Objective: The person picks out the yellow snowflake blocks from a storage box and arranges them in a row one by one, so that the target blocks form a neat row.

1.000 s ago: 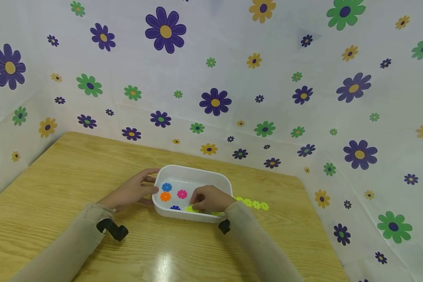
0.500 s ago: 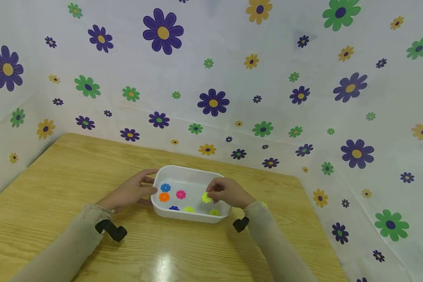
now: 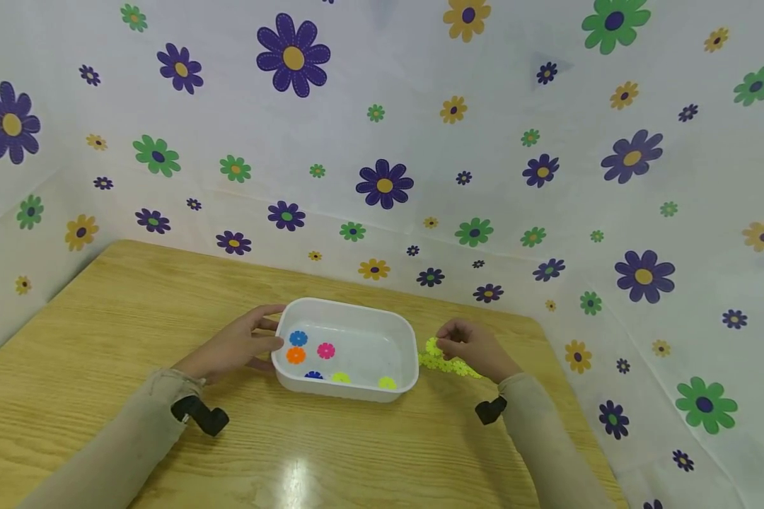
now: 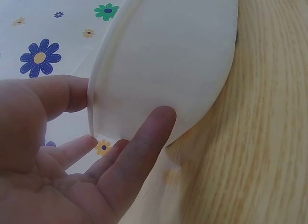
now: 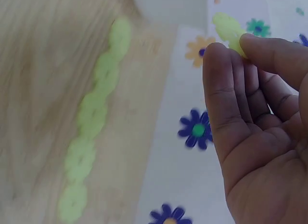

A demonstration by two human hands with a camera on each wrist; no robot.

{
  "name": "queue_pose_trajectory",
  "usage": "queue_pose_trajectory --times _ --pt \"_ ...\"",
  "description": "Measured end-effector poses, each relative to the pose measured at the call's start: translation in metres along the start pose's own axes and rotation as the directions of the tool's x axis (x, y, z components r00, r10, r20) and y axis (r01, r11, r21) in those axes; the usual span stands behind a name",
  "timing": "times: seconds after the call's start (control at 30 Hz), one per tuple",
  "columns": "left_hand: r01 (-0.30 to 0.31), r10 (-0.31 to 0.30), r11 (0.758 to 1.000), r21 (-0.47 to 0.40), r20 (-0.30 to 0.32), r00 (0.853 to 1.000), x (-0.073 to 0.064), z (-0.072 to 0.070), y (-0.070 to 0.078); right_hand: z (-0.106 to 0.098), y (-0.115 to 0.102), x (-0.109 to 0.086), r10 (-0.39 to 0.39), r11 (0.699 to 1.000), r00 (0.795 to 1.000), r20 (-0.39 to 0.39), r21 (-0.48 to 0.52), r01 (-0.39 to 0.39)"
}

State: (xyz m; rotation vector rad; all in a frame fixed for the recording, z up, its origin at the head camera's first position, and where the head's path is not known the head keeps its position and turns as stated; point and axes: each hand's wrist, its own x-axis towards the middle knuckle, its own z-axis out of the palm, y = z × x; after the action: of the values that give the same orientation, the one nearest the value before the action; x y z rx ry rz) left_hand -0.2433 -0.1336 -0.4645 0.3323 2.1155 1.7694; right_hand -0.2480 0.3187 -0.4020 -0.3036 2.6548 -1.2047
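1. While your right hand (image 3: 480, 351) is out at 3 o'clock from the middle of the white tray (image 3: 363, 346), its thumb and forefinger are clamped on a yellow flower-shaped piece (image 3: 433, 346), pinched at the fingertips.
2. You have that piece raised above the table (image 3: 356, 459), just outside the tray's 3 o'clock end; the right wrist view shows it apart from the yellow row (image 5: 92, 115).
3. The row lies on the table beyond that same end, running outward between 3 and 4 o'clock. Its pieces meet one after another; whether they are linked or merely touching, you cannot tell.
4. Your left hand (image 3: 235, 344) is at the tray's 9 o'clock end, fingers spread, fingertips touching the rim and outer wall. Your two hands are well apart, with the tray between them.
5. Inside the tray, toward 9 o'clock, you have a light blue piece (image 3: 298, 338) just beyond an orange piece (image 3: 296, 355), with a pink piece (image 3: 326, 350) nearer the middle.
6. Along the near wall are a dark blue piece (image 3: 314, 375) at 7 o'clock, a yellow piece (image 3: 341, 378) at 6 and another yellow one (image 3: 387, 382) at 4, partly hidden.
7. At 12 o'clock, beyond the table, hangs a white sheet (image 3: 331, 134) printed with flowers.
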Motion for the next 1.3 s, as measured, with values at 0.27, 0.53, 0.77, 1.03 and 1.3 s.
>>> queue_pose_trajectory --times 0.27,0.53,0.77,1.03,1.3 --pt "0.003 -0.003 1.0 0.008 -0.011 1.0 -0.002 0.0 0.001 -0.026 0.047 -0.014 0.078 0.996 0.995 -0.063 0.039 -0.075" --pt "0.003 -0.003 1.0 0.005 -0.006 1.0 -0.002 0.001 0.001 -0.043 0.085 -0.032 0.174 0.985 0.975 -0.137 0.009 -0.175" --pt "-0.003 0.003 1.0 -0.01 0.001 1.0 -0.003 0.001 0.001 -0.05 0.109 -0.036 0.231 0.972 0.958 -0.168 -0.013 -0.236" --pt "-0.03 0.031 0.999 -0.032 0.023 0.999 -0.004 0.003 0.004 -0.049 0.118 -0.037 0.269 0.958 0.95 -0.161 -0.057 -0.281" --pt "-0.024 0.025 0.999 -0.022 0.016 1.0 -0.004 0.002 0.004 -0.05 0.122 -0.033 0.275 0.952 0.949 -0.157 -0.09 -0.291"
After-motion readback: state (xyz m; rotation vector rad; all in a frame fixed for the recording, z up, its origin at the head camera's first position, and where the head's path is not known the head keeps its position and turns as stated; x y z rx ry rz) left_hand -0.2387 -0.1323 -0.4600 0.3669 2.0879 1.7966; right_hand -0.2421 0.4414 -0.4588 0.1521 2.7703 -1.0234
